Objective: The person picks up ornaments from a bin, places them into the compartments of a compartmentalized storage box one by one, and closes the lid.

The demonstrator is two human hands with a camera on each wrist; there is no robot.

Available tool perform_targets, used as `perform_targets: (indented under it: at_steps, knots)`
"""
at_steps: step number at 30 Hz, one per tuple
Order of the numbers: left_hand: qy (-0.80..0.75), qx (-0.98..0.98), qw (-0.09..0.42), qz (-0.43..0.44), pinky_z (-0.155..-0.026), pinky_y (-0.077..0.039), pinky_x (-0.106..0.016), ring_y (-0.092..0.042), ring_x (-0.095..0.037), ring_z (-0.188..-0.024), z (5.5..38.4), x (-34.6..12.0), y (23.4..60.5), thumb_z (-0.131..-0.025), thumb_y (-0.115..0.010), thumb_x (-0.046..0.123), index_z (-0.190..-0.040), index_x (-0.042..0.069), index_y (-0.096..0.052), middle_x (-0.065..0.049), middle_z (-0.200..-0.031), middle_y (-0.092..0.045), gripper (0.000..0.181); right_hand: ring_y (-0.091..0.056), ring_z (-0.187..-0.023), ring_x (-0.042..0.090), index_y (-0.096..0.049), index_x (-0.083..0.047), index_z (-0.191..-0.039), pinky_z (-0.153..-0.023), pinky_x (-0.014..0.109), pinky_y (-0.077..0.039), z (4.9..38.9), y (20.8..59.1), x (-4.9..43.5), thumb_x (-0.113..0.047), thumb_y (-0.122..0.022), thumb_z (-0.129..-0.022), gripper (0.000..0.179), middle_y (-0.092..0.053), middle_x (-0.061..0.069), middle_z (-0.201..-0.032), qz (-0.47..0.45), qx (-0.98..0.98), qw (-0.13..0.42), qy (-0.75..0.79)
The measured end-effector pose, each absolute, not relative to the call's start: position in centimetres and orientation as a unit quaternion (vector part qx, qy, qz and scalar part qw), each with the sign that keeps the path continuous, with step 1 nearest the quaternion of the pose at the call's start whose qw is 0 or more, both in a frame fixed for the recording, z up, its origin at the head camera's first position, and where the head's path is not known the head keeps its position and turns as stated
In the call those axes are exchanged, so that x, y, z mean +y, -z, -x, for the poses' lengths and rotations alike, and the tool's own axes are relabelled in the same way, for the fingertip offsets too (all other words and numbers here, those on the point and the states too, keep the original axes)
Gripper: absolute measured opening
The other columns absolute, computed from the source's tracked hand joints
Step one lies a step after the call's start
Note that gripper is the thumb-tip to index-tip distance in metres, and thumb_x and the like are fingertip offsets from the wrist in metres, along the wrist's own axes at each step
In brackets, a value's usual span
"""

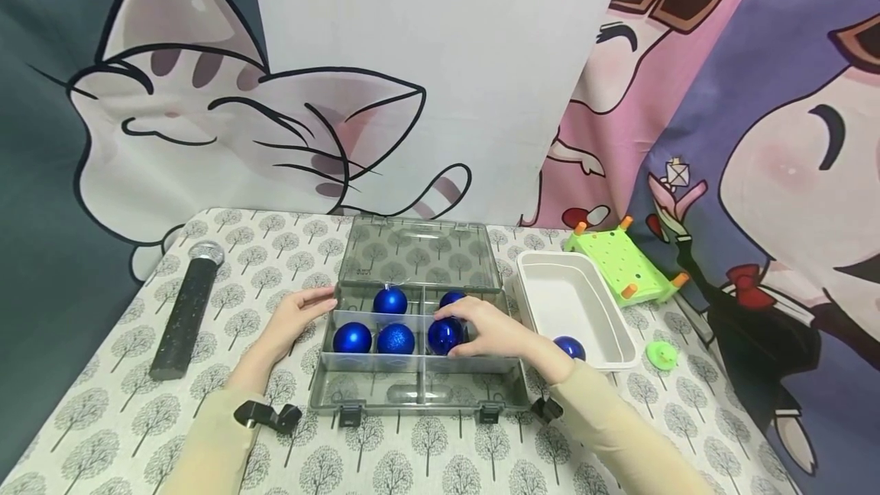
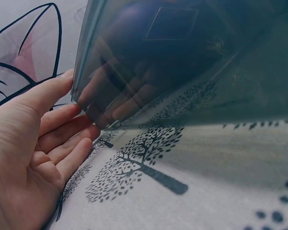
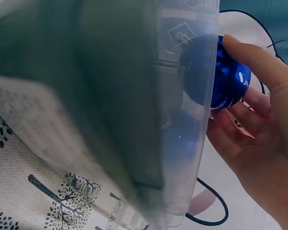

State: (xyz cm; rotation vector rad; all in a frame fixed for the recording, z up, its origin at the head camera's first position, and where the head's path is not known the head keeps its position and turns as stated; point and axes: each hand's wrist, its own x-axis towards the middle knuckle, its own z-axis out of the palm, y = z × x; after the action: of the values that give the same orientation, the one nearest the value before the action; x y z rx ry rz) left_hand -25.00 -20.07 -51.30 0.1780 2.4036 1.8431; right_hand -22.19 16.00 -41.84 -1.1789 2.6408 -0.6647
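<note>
In the middle right compartment of the box (image 1: 369, 382), a shiny blue ball (image 1: 444, 337) is being held by the right hand (image 1: 486, 328), fingers curled; the box's left side is being touched by the left hand (image 1: 292, 322), fingers relaxed.

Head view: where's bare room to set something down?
Free: cloth between the microphone and left hand; cloth before the organizer, between the sleeves; the white bin, beyond its lone ball. Crowded: the organizer's middle row, with blue balls and the right hand; bin's right, by the green stand.
</note>
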Motion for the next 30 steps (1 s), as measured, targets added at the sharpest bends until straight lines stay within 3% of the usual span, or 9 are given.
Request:
perform_targets:
  at_steps: [3, 5, 8, 12, 30]
  knots:
    - [-0.607, 0.791, 0.053, -0.059, -0.092, -0.038, -0.006, -0.051, -0.033, -0.129, 25.00, -20.08, 51.37, -0.095, -0.064, 0.025, -0.136, -0.007, -0.051, -0.025, -0.138, -0.054, 0.053, -0.050, -0.128, 0.032, -0.059, -0.004, -0.130, -0.109, 0.050, -0.039, 22.21, 42.02, 15.96, -0.024, -0.080, -0.079, 0.058, -0.059, 0.012, -0.136, 0.396, 0.888, 0.087, 0.217]
    - [-0.608, 0.790, 0.055, -0.059, -0.092, -0.038, -0.006, -0.048, -0.037, -0.130, 24.99, -20.09, 51.41, -0.095, -0.064, 0.025, -0.136, -0.007, -0.050, -0.025, -0.139, -0.054, 0.054, -0.050, -0.129, 0.032, -0.060, -0.003, -0.129, -0.110, 0.050, -0.039, 22.24, 42.15, 15.96, -0.025, -0.079, -0.079, 0.058, -0.059, 0.012, -0.137, 0.396, 0.889, 0.085, 0.214]
    - [-0.608, 0.790, 0.057, -0.058, -0.094, -0.038, -0.007, -0.057, -0.015, -0.122, 24.93, -20.12, 51.39, -0.096, -0.064, 0.026, -0.137, -0.006, -0.051, -0.024, -0.139, -0.054, 0.053, -0.049, -0.129, 0.032, -0.060, -0.003, -0.128, -0.109, 0.050, -0.039, 22.32, 42.39, 15.98, -0.027, -0.079, -0.079, 0.058, -0.058, 0.012, -0.137, 0.398, 0.889, 0.081, 0.212]
    - [-0.606, 0.791, 0.057, -0.058, -0.095, -0.038, -0.009, -0.050, 0.012, -0.105, 24.90, -20.10, 51.35, -0.095, -0.064, 0.027, -0.137, -0.005, -0.052, -0.023, -0.138, -0.055, 0.053, -0.049, -0.128, 0.031, -0.061, -0.003, -0.128, -0.109, 0.050, -0.040, 22.42, 42.60, 16.02, -0.030, -0.079, -0.079, 0.059, -0.057, 0.011, -0.138, 0.397, 0.889, 0.077, 0.213]
    - [-0.609, 0.789, 0.058, -0.058, -0.093, -0.038, -0.007, -0.050, 0.017, -0.100, 24.89, -20.02, 51.06, -0.096, -0.064, 0.026, -0.136, -0.006, -0.051, -0.025, -0.137, -0.055, 0.053, -0.047, -0.129, 0.030, -0.063, -0.003, -0.125, -0.107, 0.048, -0.042, 22.63, 42.70, 16.15, -0.032, -0.080, -0.079, 0.057, -0.055, 0.010, -0.139, 0.393, 0.893, 0.087, 0.204]
